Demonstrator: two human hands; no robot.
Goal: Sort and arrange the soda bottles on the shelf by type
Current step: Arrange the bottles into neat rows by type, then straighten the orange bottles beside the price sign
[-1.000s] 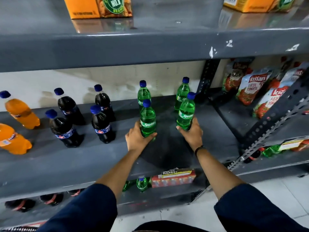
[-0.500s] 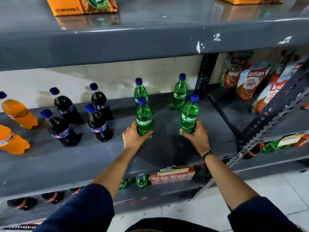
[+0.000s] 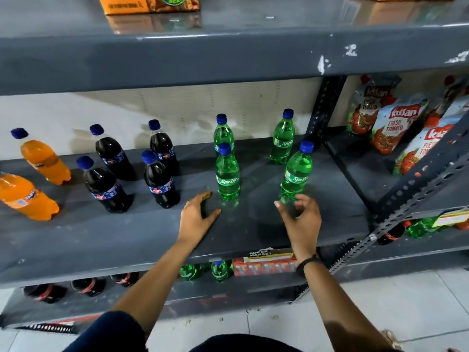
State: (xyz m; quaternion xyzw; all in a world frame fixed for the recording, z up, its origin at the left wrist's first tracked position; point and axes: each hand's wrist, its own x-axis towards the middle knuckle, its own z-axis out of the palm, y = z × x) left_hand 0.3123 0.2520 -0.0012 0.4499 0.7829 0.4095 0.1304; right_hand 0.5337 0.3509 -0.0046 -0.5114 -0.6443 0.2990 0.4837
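**Soda shelf, sorted into three colour groups**

The grey shelf [image 3: 76,240] holds everything, so places are relative to it. On its left end stand two orange bottles [image 3: 28,196]. Toward the middle are four cola bottles [image 3: 160,184] in two rows. Right of centre, four green Sprite bottles [image 3: 227,179] stand upright, two in front, two behind. Both hands hang loose over the front edge: the left hand [image 3: 198,217] just beside the front-left Sprite, the right hand [image 3: 302,217] just below the front-right one, fingers spread, gripping nothing.
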